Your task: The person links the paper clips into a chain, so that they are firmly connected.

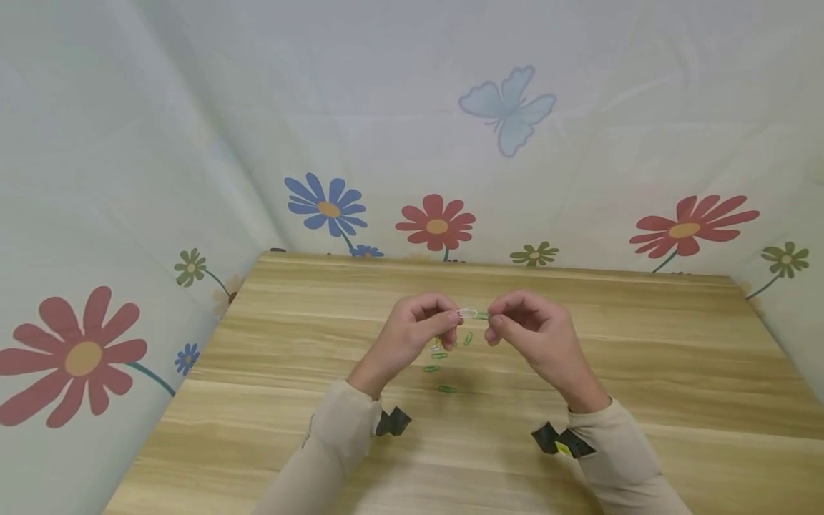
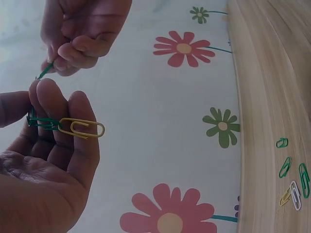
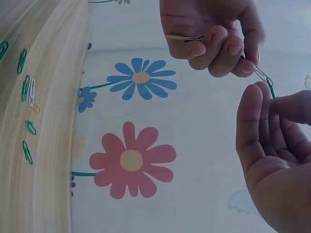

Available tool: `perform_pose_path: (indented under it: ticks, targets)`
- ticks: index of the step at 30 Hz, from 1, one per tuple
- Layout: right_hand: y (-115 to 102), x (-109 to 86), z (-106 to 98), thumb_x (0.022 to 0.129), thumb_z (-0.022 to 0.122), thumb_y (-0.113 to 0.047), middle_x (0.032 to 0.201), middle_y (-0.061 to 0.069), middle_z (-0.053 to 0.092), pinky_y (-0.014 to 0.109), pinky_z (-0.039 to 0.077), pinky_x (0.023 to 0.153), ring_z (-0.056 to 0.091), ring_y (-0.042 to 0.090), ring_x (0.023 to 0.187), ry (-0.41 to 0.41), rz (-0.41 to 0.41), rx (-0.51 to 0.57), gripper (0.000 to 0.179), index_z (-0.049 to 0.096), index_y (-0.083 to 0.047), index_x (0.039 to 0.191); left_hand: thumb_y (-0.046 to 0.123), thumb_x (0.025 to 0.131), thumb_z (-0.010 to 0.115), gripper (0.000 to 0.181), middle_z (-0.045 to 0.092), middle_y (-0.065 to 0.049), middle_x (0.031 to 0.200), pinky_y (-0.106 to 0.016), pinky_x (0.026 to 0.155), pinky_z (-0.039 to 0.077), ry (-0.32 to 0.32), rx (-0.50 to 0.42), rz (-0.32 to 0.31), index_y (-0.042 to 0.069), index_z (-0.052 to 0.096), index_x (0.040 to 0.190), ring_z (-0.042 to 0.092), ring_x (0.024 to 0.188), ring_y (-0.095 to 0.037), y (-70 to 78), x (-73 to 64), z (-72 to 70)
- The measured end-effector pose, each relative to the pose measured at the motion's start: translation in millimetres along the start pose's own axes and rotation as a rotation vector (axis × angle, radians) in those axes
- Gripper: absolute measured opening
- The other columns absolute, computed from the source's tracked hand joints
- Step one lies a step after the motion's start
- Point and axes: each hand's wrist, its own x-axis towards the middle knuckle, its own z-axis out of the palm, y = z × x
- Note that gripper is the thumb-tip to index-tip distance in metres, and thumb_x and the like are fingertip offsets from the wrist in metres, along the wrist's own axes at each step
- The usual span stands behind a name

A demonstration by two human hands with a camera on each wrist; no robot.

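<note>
Nearest, beige sleeves (image 1: pixel 341 422) are seen, a black mount (image 1: pixel 393 421) being worn at each wrist. Ahead of them, the held white clip (image 1: pixel 468 313) is pinched between the thumb and finger of the left hand (image 1: pixel 415 322), and the held green clip (image 3: pixel 272 90) is pinched by the right hand (image 1: pixel 534 329); the two clips meet in the gap between the hands, though whether they are hooked cannot be told. Across the left fingers, a yellow clip (image 2: pixel 81 127) and a second green clip (image 2: pixel 44 122) are carried end to end. At this meeting point, the white wire is probably best steadied while the green one is turned by small rolls of the fingertips, with the dangling pair held clear and no wire bent. Below, loose green clips (image 1: pixel 447 389) are scattered on the table (image 1: pixel 309 315); beyond it, a flowered backdrop (image 1: pixel 386 107) is hung.
</note>
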Motion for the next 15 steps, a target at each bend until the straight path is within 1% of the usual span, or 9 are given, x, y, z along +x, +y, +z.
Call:
perform_pose_path:
  ticks: [6,7,9,12,15]
  targets:
    - [-0.8,0.3,2.4,0.095,0.059,0.013,0.085,0.017,0.066,0.032,0.060,0.071,0.068,0.021,0.075,-0.006,-0.042,0.035,0.010,0.063,0.009,0.102,0.013,0.099,0.059,0.021,0.060,-0.010,0.075,-0.031,0.067,0.054,-0.022,-0.017,0.002,-0.006,0.063,0.094,0.058,0.067,-0.023,-1.8,0.7,1.1]
    - [-0.7,0.7,3.0,0.094,0.058,0.014,0.086,0.017,0.065,0.032,0.060,0.071,0.068,0.020,0.075,-0.010,-0.058,0.053,0.010,0.063,0.010,0.102,0.013,0.099,0.058,0.022,0.060,-0.010,0.075,-0.030,0.066,0.054,-0.027,-0.024,0.002,-0.007,0.063,0.094,0.058,0.067,-0.022,-2.0,0.7,1.3]
    - [-0.9,0.8,4.2,0.095,0.058,0.014,0.088,0.017,0.065,0.031,0.060,0.072,0.068,0.020,0.077,-0.017,-0.067,0.070,0.008,0.061,0.010,0.101,0.014,0.099,0.058,0.021,0.060,-0.009,0.074,-0.031,0.067,0.054,-0.045,-0.035,0.002,-0.006,0.063,0.092,0.057,0.066,-0.022,-2.3,0.8,2.0]
    - [-2.3,1.0,6.2,0.095,0.057,0.014,0.091,0.017,0.064,0.032,0.060,0.072,0.068,0.020,0.079,-0.027,-0.079,0.083,0.007,0.059,0.010,0.101,0.015,0.099,0.056,0.022,0.058,-0.008,0.072,-0.033,0.069,0.055,-0.073,-0.051,-0.011,-0.005,0.062,0.090,0.057,0.064,-0.022,-2.0,1.5,3.0]
    - [-4.2,0.4,7.7,0.095,0.057,0.013,0.093,0.018,0.063,0.032,0.060,0.072,0.068,0.020,0.080,-0.023,-0.081,0.058,0.007,0.059,0.009,0.101,0.018,0.099,0.055,0.026,0.054,-0.007,0.069,-0.038,0.073,0.057,-0.092,-0.061,-0.031,-0.006,0.060,0.088,0.057,0.062,-0.021,-0.9,2.2,4.3]
